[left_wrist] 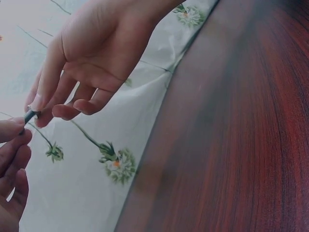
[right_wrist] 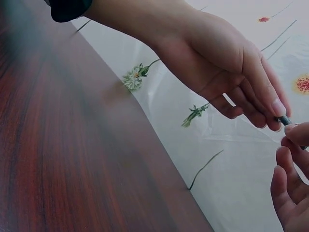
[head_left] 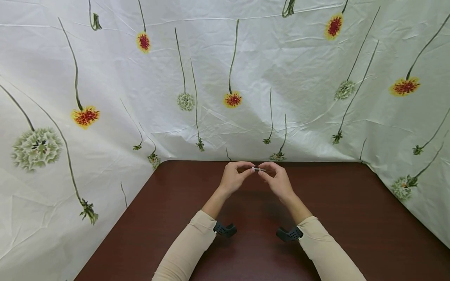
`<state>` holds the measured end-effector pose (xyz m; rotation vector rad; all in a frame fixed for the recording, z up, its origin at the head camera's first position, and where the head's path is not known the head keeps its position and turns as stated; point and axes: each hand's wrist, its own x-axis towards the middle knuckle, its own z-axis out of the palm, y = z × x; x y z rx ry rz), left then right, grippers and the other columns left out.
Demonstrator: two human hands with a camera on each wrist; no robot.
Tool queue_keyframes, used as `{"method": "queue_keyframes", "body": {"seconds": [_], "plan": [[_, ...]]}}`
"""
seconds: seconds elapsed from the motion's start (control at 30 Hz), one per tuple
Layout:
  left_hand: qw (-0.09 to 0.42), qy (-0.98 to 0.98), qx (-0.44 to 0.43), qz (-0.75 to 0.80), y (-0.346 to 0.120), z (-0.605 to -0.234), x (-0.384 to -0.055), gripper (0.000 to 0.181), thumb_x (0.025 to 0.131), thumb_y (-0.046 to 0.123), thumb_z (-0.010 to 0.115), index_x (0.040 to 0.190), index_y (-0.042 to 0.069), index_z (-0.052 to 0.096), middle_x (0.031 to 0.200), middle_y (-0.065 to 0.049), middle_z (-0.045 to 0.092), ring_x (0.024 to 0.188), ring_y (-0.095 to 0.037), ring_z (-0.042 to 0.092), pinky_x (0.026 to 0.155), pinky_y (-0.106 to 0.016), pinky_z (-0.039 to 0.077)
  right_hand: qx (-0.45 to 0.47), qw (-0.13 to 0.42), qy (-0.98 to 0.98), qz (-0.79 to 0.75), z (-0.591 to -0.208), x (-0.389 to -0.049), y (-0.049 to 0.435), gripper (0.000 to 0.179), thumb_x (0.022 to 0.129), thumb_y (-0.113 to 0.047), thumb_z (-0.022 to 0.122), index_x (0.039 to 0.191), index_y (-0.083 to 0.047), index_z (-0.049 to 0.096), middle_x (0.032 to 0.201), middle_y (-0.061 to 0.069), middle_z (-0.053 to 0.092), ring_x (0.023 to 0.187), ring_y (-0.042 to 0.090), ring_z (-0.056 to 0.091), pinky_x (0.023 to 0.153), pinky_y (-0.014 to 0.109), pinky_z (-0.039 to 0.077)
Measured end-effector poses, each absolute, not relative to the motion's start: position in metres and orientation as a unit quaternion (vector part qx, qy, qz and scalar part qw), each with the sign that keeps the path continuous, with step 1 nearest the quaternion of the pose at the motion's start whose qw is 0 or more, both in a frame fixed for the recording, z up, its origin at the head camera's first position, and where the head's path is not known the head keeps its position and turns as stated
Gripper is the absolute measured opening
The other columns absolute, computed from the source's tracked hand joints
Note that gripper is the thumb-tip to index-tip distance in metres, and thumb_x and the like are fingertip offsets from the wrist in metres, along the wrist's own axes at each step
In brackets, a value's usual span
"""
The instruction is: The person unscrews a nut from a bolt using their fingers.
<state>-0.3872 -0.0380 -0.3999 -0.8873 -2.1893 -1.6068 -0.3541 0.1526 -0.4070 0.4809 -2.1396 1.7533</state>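
Observation:
Both hands meet over the far part of the table, with a small dark threaded bolt [head_left: 258, 169] held lengthwise between them. My left hand [head_left: 233, 177] pinches one end between thumb and forefinger. The thumb and forefinger of my right hand [head_left: 279, 181] pinch the other end. Only a short stretch of the bolt [right_wrist: 286, 120] shows between the fingertips in the right wrist view, its thread ridges visible. In the left wrist view the bolt [left_wrist: 30, 116] is mostly covered by fingers. The other fingers of both hands are loosely bent beneath it.
A dark red-brown wood-grain table [head_left: 256, 253] lies under the hands. Behind it and along both sides hangs a white cloth [head_left: 211, 70] printed with flowers, meeting the table's far edge just beyond the hands. Dark straps [head_left: 225, 229] sit at both wrists over beige sleeves.

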Motion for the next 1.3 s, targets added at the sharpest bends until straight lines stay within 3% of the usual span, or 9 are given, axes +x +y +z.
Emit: {"method": "queue_keyframes", "body": {"seconds": [0.17, 0.33, 0.6, 0.8, 0.93, 1.07, 1.2, 1.3], "plan": [[0.147, -0.759, -0.310, -0.553, -0.0378, -0.4009, -0.3878, 0.016, 0.095, 0.011, 0.077, 0.108, 0.002, 0.080, 0.102, -0.003, 0.077, 0.093, -0.017, 0.071, 0.079, -0.036, 0.056, 0.161, 0.167, -0.750, 0.619, -0.4062, -0.3539, 0.1525, 0.028, 0.099, -0.009, 0.072, 0.125, 0.000, 0.068, 0.111, 0.017, 0.069, 0.091, 0.031, 0.067, 0.072, 0.032, 0.055], [0.152, -0.759, -0.311, -0.551, -0.0369, -0.4032, -0.3886, 0.016, 0.095, 0.012, 0.078, 0.108, 0.002, 0.080, 0.102, -0.003, 0.077, 0.092, -0.016, 0.071, 0.079, -0.036, 0.057, 0.145, 0.168, -0.757, 0.615, -0.4082, -0.3554, 0.1527, 0.026, 0.104, -0.016, 0.066, 0.118, 0.005, 0.071, 0.102, 0.021, 0.073, 0.089, 0.028, 0.070, 0.075, 0.039, 0.057], [0.150, -0.760, -0.308, -0.553, -0.0380, -0.4038, -0.3882, 0.014, 0.095, 0.012, 0.078, 0.106, 0.004, 0.081, 0.100, -0.001, 0.077, 0.087, -0.015, 0.071, 0.076, -0.035, 0.056, 0.168, 0.169, -0.758, 0.607, -0.4072, -0.3540, 0.1529, 0.028, 0.099, -0.007, 0.071, 0.124, 0.006, 0.067, 0.116, 0.017, 0.069, 0.090, 0.025, 0.066, 0.073, 0.032, 0.055], [0.153, -0.763, -0.316, -0.543, -0.0385, -0.4027, -0.3882, 0.017, 0.095, 0.012, 0.077, 0.107, 0.000, 0.079, 0.099, -0.002, 0.077, 0.086, -0.016, 0.071, 0.076, -0.038, 0.057, 0.154, 0.151, -0.761, 0.612, -0.4067, -0.3529, 0.1533, 0.029, 0.105, -0.016, 0.064, 0.123, 0.006, 0.068, 0.107, 0.022, 0.071, 0.089, 0.021, 0.069, 0.075, 0.034, 0.057], [0.156, -0.765, -0.316, -0.538, -0.0384, -0.4024, -0.3879, 0.017, 0.095, 0.011, 0.077, 0.108, 0.000, 0.079, 0.100, -0.002, 0.077, 0.086, -0.015, 0.071, 0.077, -0.041, 0.057, 0.162, 0.162, -0.756, 0.614, -0.4070, -0.3527, 0.1541, 0.024, 0.104, -0.013, 0.065, 0.118, 0.006, 0.070, 0.106, 0.026, 0.070, 0.093, 0.034, 0.069, 0.074, 0.030, 0.056], [0.153, -0.765, -0.311, -0.542, -0.0387, -0.4022, -0.3864, 0.013, 0.095, 0.011, 0.077, 0.106, 0.005, 0.080, 0.101, -0.002, 0.077, 0.087, -0.015, 0.070, 0.078, -0.040, 0.057, 0.178, 0.164, -0.754, 0.611, -0.4066, -0.3525, 0.1544, 0.024, 0.100, -0.002, 0.068, 0.123, 0.004, 0.068, 0.114, 0.022, 0.068, 0.098, 0.042, 0.066, 0.074, 0.030, 0.055], [0.152, -0.761, -0.314, -0.548, -0.0389, -0.4018, -0.3850, 0.013, 0.095, 0.011, 0.077, 0.107, 0.006, 0.080, 0.101, -0.004, 0.077, 0.088, -0.019, 0.070, 0.079, -0.043, 0.057, 0.175, 0.152, -0.759, 0.609, -0.4062, -0.3520, 0.1538, 0.032, 0.099, -0.004, 0.069, 0.131, 0.002, 0.065, 0.121, 0.020, 0.067, 0.097, 0.034, 0.067, 0.076, 0.041, 0.057], [0.153, -0.756, -0.316, -0.552, -0.0387, -0.4015, -0.3844, 0.013, 0.095, 0.011, 0.077, 0.107, 0.005, 0.080, 0.101, -0.006, 0.077, 0.090, -0.023, 0.071, 0.080, -0.048, 0.056, 0.160, 0.148, -0.766, 0.604, -0.4065, -0.3520, 0.1531, 0.030, 0.102, -0.013, 0.068, 0.128, 0.002, 0.066, 0.116, 0.020, 0.069, 0.093, 0.025, 0.068, 0.079, 0.047, 0.057]]}}
